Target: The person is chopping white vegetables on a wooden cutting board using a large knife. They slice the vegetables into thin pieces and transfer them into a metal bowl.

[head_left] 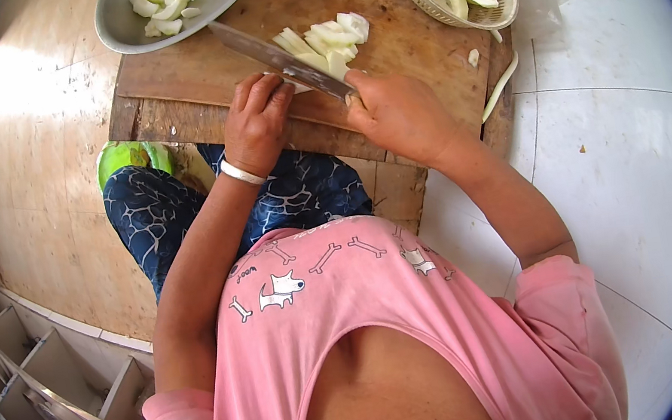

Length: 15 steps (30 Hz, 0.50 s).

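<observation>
Evidently, over the worn brown wooden chopping board (416, 50), a long grey steel knife (269, 53) slants far-left from the right hand (401, 113), clenched round its handle; the left hand (258, 122), nearer, curls fingertips against a pale whitish vegetable piece (300, 87) (mostly hidden, long axis unclear) on the blade's near side.

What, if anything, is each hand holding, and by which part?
Right hand: kitchen knife, by its handle, mostly hidden in the fist. Left hand: fingertips at a pale vegetable piece beside the knife; gripped or just steadied, can't tell.
</observation>
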{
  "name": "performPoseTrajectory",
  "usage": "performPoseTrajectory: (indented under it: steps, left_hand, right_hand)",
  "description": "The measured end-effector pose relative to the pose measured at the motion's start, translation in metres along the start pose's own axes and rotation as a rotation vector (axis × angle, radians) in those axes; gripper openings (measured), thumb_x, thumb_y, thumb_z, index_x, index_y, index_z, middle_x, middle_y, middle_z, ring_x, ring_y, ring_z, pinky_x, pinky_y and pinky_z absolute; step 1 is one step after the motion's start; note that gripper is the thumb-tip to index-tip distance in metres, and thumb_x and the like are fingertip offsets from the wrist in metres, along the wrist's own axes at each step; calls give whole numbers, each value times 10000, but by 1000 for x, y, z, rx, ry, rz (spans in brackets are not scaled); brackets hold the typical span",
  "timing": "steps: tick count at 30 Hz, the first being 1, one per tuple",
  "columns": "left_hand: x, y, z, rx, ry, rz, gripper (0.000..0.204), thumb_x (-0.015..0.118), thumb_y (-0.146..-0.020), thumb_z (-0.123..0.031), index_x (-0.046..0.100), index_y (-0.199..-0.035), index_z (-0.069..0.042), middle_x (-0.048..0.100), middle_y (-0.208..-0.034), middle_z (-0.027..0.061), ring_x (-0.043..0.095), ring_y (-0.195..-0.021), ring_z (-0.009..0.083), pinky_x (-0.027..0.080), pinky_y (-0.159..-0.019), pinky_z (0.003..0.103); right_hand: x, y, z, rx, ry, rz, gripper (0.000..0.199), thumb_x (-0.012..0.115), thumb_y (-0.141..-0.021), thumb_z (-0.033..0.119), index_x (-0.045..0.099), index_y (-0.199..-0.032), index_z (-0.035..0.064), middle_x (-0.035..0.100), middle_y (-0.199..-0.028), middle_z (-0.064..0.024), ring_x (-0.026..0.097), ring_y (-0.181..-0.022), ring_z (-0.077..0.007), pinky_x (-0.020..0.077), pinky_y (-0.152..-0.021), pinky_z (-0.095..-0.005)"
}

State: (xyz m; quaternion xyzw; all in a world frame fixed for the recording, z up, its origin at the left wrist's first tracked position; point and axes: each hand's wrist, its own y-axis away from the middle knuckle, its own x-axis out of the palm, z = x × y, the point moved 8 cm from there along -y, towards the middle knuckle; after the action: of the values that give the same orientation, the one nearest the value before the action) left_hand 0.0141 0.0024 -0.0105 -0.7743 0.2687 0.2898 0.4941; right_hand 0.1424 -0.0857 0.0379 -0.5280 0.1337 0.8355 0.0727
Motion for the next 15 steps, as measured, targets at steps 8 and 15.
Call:
performPoseTrajectory:
  steps: [8, 15]
  left_hand:
    - [1, 4, 4, -18, -7, -2, 328, 651, -698, -13, 696, -1021, -45, 640, -1074, 117, 593, -1048, 318, 513, -911, 404]
    - [1, 3, 3, -35, -2, 5, 265, 665, -756, -21, 692, -1020, -33, 654, -1058, 131, 615, -1034, 330, 525, -889, 404]
  right_hand:
    - [-15, 9, 7, -34, -36, 64, 286, 547, -925, 244, 634, -1098, 33, 622, -725, -227, 633, -705, -406, 481, -645, -497]
    - [-8, 0, 12, -36, 14, 78, 164, 549, -891, 190, 612, -970, 61, 677, -731, -183, 670, -726, -397, 521, -641, -512]
